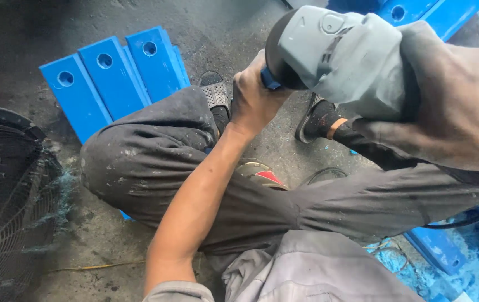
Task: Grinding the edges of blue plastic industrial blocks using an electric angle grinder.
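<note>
Seated on a dusty concrete floor (234,33), I hold a grey angle grinder (343,56) up between both hands, above my knees. My right hand (452,106) wraps the tool's body from the right, its grip pressed tight around the housing; my left hand (255,95) is closed in a fist around the blue side handle (269,80) at the grinder's left edge. Below, my dark, paint-flecked trousers (155,162) fold across the view, sandalled feet (215,95) just beyond the knees. Three blue drilled metal plates (111,72) lie side by side on the floor past my left knee, and a black fan guard (5,196) sits at far left.
</note>
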